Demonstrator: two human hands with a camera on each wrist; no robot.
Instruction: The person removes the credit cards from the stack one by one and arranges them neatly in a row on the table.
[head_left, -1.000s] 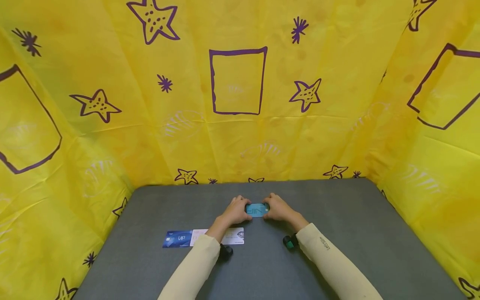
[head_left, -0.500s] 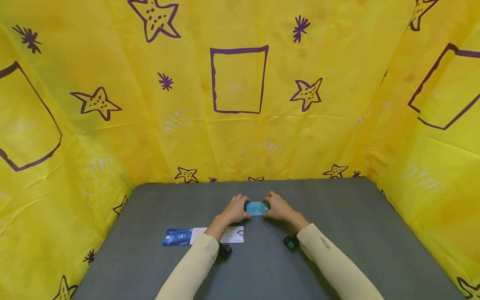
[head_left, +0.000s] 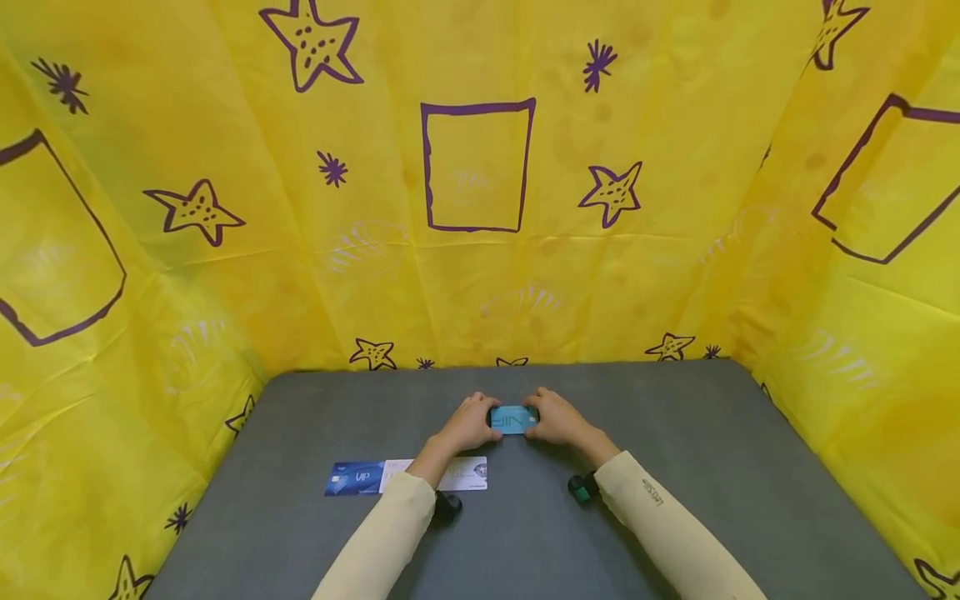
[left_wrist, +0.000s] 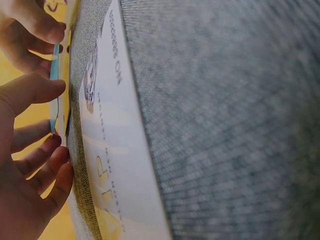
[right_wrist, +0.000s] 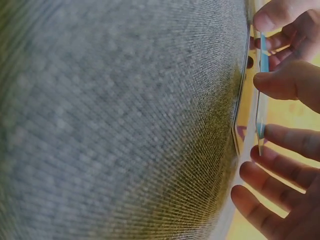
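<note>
A light blue card (head_left: 513,421) marked VIP, its lettering inverted, is held at its two short ends near the table's back middle. My left hand (head_left: 468,423) pinches its left end between thumb and fingers. My right hand (head_left: 559,419) pinches the right end the same way. In the left wrist view the blue card (left_wrist: 54,67) shows edge-on, raised off the table; the right wrist view also shows the card (right_wrist: 264,57) as a thin edge. Just below it a thin dark-edged yellow shape (right_wrist: 243,100) is visible; I cannot tell what it is.
On the grey table (head_left: 645,517) a row of cards lies nearer me: a dark blue VIP card (head_left: 356,478) at the left and white cards (head_left: 467,473) partly covered by my left forearm. Yellow patterned cloth (head_left: 480,283) stands around the table's back and sides.
Both hands keep their hold on the blue card, and it stays in almost the same place. Only a slight shift of the whole head view shows.
</note>
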